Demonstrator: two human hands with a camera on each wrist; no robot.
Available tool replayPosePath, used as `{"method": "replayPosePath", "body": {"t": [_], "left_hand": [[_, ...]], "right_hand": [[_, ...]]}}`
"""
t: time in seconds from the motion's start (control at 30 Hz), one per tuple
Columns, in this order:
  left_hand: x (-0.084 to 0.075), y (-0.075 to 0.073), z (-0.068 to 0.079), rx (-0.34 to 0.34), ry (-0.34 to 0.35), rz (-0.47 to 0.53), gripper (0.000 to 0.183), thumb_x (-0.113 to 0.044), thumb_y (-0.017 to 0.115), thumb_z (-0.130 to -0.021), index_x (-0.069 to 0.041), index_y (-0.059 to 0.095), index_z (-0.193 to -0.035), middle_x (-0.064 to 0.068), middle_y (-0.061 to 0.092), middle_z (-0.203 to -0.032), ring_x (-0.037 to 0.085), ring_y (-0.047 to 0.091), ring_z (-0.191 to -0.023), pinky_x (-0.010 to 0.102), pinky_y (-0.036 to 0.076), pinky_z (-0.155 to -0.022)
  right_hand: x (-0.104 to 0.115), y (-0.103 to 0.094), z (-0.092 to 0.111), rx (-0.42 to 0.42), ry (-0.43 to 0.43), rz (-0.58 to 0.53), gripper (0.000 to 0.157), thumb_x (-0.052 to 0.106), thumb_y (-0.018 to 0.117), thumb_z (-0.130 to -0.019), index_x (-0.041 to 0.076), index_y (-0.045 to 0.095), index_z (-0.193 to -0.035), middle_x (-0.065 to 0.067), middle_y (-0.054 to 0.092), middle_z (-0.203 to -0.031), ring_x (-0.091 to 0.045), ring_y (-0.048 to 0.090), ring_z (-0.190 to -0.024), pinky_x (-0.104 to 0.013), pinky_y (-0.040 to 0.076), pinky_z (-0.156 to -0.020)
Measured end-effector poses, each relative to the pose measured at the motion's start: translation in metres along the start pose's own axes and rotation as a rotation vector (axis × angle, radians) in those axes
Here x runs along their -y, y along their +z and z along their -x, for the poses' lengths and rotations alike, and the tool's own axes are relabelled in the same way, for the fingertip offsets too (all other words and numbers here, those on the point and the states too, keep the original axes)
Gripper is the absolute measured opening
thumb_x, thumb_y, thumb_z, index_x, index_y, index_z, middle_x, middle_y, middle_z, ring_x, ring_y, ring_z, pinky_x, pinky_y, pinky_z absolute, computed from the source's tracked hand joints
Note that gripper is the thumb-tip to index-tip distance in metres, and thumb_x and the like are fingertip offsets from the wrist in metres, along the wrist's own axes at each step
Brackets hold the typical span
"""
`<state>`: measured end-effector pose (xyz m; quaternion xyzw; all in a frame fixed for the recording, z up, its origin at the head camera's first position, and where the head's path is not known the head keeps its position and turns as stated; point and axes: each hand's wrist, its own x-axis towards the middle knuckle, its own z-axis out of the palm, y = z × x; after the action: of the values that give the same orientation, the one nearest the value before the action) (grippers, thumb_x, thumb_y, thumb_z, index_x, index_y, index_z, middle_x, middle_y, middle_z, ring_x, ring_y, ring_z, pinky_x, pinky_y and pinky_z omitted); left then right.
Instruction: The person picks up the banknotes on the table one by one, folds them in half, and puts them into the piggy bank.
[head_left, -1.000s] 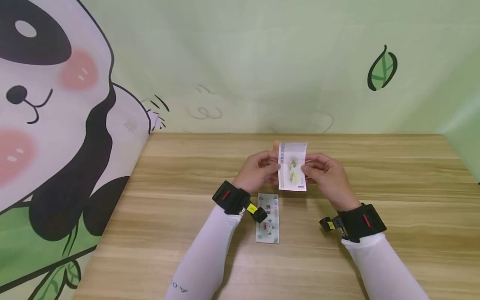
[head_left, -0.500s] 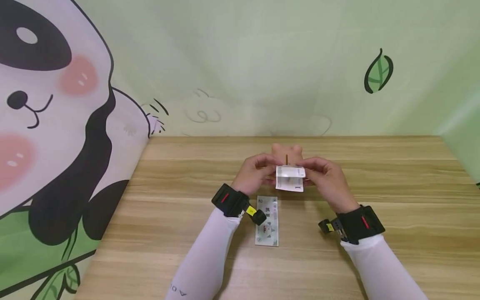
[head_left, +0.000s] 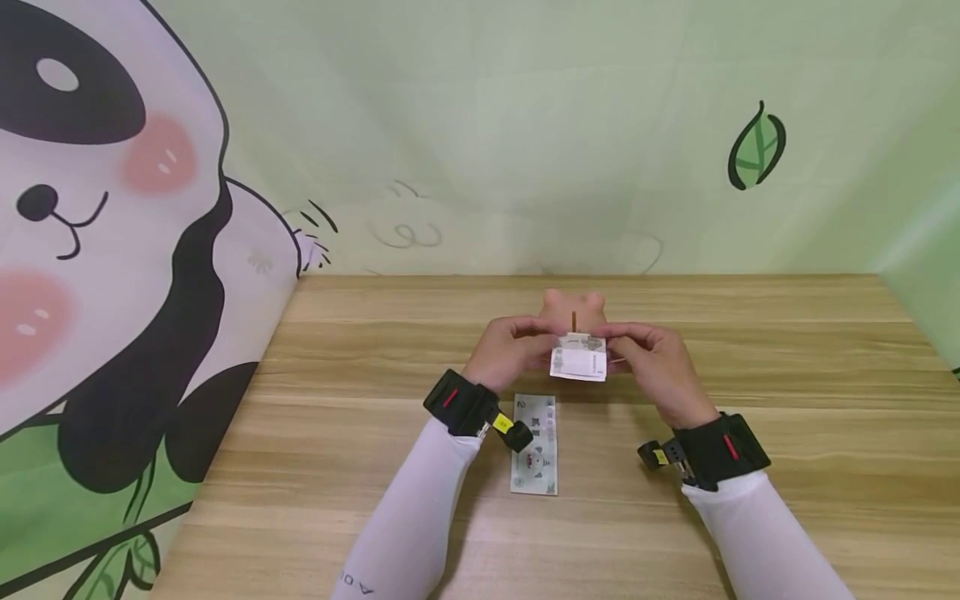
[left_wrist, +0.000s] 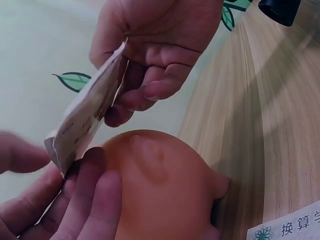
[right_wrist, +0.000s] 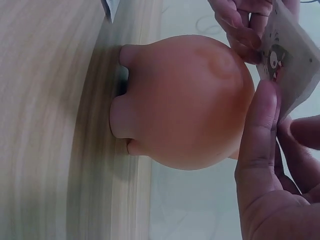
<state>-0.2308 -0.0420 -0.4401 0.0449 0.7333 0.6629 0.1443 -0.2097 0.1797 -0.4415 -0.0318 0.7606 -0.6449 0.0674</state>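
A paper play banknote (head_left: 579, 362), now folded over, is held up between both hands. My left hand (head_left: 508, 350) pinches its left edge, and my right hand (head_left: 654, 363) pinches its right edge. Just beyond and below it stands an orange-pink piggy bank (head_left: 573, 305) with a narrow brown slot (head_left: 573, 321) on its back, partly hidden by the note in the head view. The right wrist view shows the round body of the piggy bank (right_wrist: 185, 102) on short feet. From the left wrist, the folded note (left_wrist: 87, 112) appears edge-on above the piggy bank (left_wrist: 160, 190).
On the wooden table (head_left: 360, 467), a second play banknote (head_left: 535, 467) marked 2 lies flat, nearer me and partly behind the left wrist camera (head_left: 517, 435). A pale green backdrop (head_left: 480, 142) with panda and leaf drawings stands behind and at the sides.
The note, held upright and nearly flat a second ago, has its top folded down toward me. This has exposed the piggy bank and its slot. Both hands stay almost in place.
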Motion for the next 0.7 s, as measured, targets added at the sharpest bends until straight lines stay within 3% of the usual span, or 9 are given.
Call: {"method": "replayPosePath", "body": {"t": [0.13,0.37,0.7], "left_hand": [[0.0001,0.0008,0.0002,0.006,0.007,0.006,0.029,0.000,0.071,-0.092,-0.002,0.073,-0.121,0.013,0.068,-0.126,0.017,0.071,-0.090,0.034,0.065,-0.080],[-0.0012,0.0004,0.0007,-0.045,-0.001,0.023,0.025,0.002,0.072,-0.091,-0.006,0.074,-0.116,0.009,0.068,-0.120,0.020,0.073,-0.094,0.031,0.064,-0.079],[-0.0004,0.0000,-0.0021,-0.001,0.013,0.053,0.046,0.005,0.071,-0.091,-0.006,0.061,-0.134,0.018,0.071,-0.113,0.019,0.071,-0.088,0.042,0.065,-0.083]], "right_hand": [[-0.0010,0.0004,-0.0006,0.023,0.002,0.003,0.036,0.012,0.060,-0.103,-0.004,0.063,-0.135,-0.017,0.066,-0.124,-0.007,0.069,-0.091,-0.030,0.064,-0.083],[-0.0040,0.0024,-0.0012,0.084,-0.027,-0.047,0.050,0.000,0.066,-0.096,-0.003,0.052,-0.144,0.006,0.073,-0.099,-0.006,0.071,-0.090,-0.029,0.063,-0.079],[-0.0056,0.0015,-0.0010,0.012,-0.068,-0.023,0.047,0.000,0.066,-0.098,0.005,0.056,-0.144,0.009,0.072,-0.097,-0.007,0.071,-0.084,-0.032,0.065,-0.076]]}}
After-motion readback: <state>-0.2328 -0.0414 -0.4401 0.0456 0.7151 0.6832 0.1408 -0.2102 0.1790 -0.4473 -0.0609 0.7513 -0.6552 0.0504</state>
